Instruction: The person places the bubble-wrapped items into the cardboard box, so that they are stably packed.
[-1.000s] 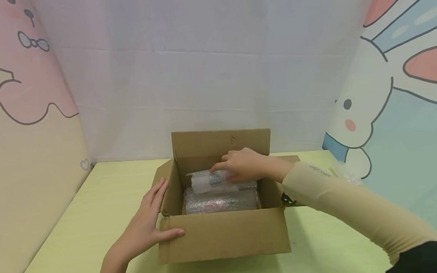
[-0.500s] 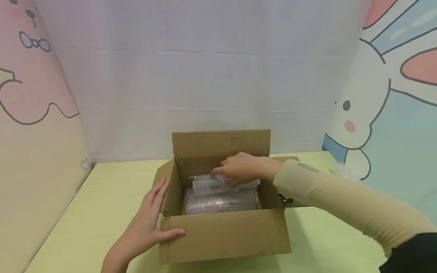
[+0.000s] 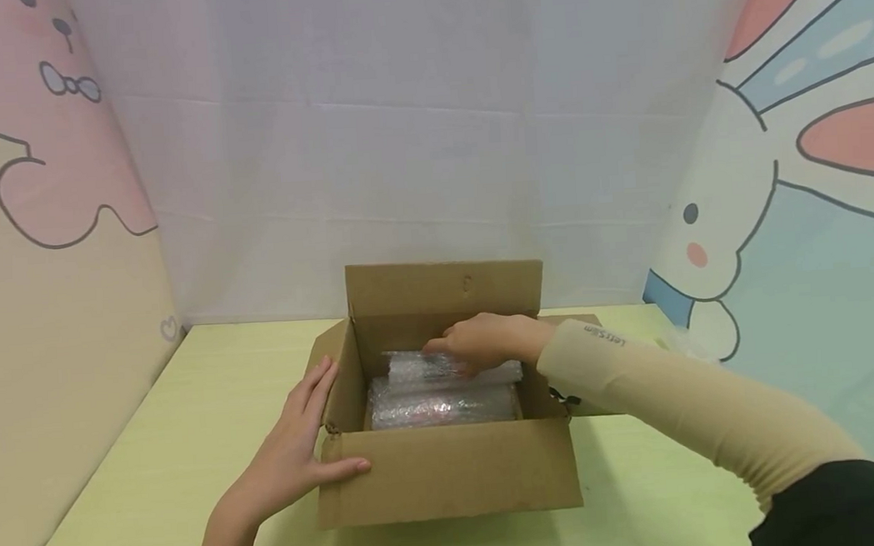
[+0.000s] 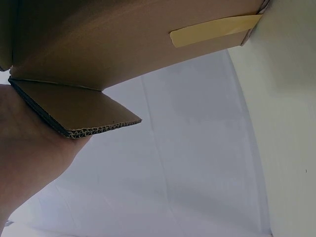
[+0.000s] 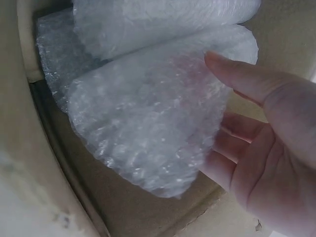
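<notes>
An open cardboard box holds rolls of clear bubble wrap. The front roll lies across the box and shows something reddish inside. Behind it is another bubble-wrapped bundle, gripped by my right hand inside the box. In the right wrist view, my thumb presses one side of this bubble-wrapped bundle while the fingers curl behind it. What the wrap contains cannot be made out. My left hand rests against the box's left flap, fingers straight, its thumb laid on the front flap.
The back flap stands upright, while the right flap folds outward under my right forearm. Some clear plastic wrap lies at the table's right rear. A white curtain hangs behind the yellow-green table.
My right hand and the rear bubble-wrapped bundle have shifted slightly down and right within the box. The right forearm has moved a little left. My left hand has stayed in place.
</notes>
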A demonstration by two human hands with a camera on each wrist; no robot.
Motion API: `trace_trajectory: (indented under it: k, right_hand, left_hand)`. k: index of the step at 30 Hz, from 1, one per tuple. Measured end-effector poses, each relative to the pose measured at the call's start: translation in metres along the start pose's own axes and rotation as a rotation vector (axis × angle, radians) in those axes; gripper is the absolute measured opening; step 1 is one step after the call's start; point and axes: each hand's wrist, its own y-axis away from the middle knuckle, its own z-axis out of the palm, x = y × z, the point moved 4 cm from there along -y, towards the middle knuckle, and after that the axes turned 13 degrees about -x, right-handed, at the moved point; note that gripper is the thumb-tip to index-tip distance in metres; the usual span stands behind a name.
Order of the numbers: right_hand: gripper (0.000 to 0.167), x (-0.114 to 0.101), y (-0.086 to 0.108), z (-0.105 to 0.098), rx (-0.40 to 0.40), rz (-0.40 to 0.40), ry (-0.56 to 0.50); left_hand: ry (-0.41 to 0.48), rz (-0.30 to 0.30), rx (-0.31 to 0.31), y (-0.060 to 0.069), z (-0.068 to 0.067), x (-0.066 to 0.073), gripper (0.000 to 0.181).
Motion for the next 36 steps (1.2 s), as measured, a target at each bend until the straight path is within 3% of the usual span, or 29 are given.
trace_trajectory:
  k: [7, 17, 21, 25, 29, 36]
  right_hand:
    - [0.058, -0.001, -0.005, 0.002, -0.027, 0.031, -0.001]
    - [0.051, -0.004, -0.011, 0.001, 0.025, 0.033, 0.09]
    - [0.057, 0.001, -0.006, -0.001, -0.001, 0.033, 0.044]
    - [0.066, 0.01, 0.008, -0.008, -0.02, 0.021, -0.094]
    - [0.069, 0.025, 0.03, -0.016, 0.044, -0.018, -0.189]
    - [0.057, 0.059, 0.077, -0.019, 0.293, -0.097, -0.281]
  left_hand:
    - [0.003, -0.001, 0.002, -0.001, 0.0, 0.001, 0.118]
    - [-0.01, 0.002, 0.006, -0.002, 0.001, 0.001, 0.119]
    - [-0.015, 0.006, 0.006, -0.003, 0.0, 0.0, 0.119]
    - [-0.014, 0.007, 0.003, -0.004, 0.001, 0.001, 0.118]
    - [-0.012, 0.006, 0.001, -0.004, 0.001, 0.001, 0.118]
    - [0.003, -0.008, -0.013, -0.005, 0.002, -0.001, 0.118]
